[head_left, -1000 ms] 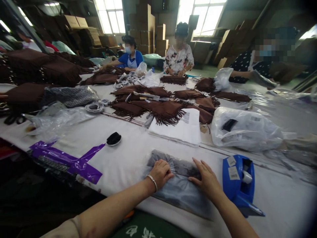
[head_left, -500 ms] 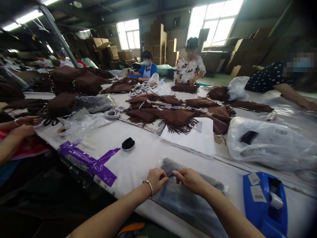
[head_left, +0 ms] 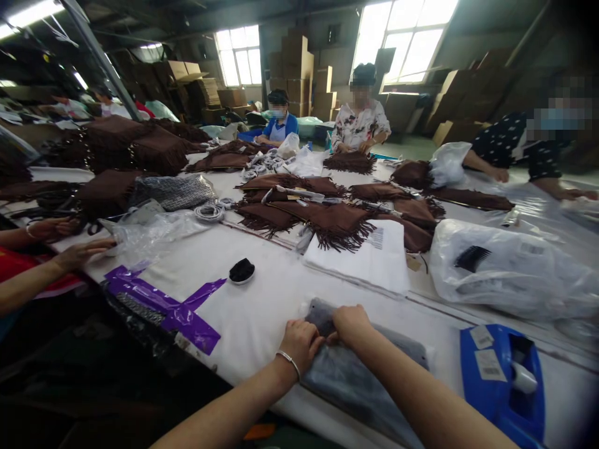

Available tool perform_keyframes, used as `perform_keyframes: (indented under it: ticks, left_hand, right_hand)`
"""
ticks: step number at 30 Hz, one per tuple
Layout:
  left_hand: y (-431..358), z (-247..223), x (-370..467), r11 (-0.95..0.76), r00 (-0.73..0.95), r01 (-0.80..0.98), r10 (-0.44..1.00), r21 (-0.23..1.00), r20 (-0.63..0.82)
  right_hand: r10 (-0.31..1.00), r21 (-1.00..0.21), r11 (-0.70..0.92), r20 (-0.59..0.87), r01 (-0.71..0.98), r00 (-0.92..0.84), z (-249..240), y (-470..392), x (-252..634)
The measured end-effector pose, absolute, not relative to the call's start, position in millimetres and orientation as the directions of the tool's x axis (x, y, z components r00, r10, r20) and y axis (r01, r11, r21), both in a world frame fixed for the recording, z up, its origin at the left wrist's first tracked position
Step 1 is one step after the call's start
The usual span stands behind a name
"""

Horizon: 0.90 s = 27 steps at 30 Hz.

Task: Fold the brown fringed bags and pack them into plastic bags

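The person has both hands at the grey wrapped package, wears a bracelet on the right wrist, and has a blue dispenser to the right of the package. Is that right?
Not quite: the head view shows the bracelet on the wrist of the left hand, not the right hand. The rest holds.

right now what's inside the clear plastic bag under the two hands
A dark grey, flat-looking item shows through the clear plastic bag. The left hand and right hand hide part of it, and its underside cannot be seen.

No readable text; dispenser labels [head_left: 490, 365] too blurred
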<state>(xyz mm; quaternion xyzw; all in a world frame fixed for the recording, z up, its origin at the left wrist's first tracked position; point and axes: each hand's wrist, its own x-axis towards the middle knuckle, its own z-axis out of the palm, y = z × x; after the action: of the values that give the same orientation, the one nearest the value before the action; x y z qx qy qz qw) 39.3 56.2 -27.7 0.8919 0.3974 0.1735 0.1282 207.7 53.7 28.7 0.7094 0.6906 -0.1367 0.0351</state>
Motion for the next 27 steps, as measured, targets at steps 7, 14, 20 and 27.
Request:
perform_keyframes:
  ticks: [7, 14, 20, 27]
  left_hand:
    - [52, -29, 39, -0.679, 0.625, 0.643, 0.733, 0.354, 0.270]
    - [73, -19, 17, -0.627, 0.540, 0.680, 0.779, 0.381, 0.319]
    - [91, -26, 4, -0.595, 0.488, 0.659, 0.804, 0.460, 0.341]
    - [115, -15, 0, -0.404, 0.382, 0.608, 0.903, 0.683, 0.194]
  right_hand:
    - [0.998, -0.227, -0.055, 0.013, 0.972, 0.059, 7, 21, 216]
    - [0.987, -0.462, -0.143, 0.000, 0.875, 0.162, -20, 16, 263]
    - [0.974, -0.647, -0.221, -0.192, 0.730, 0.124, -4, -24, 290]
    - [0.956, -0.789, -0.290, -0.268, 0.542, 0.121, 56, -75, 284]
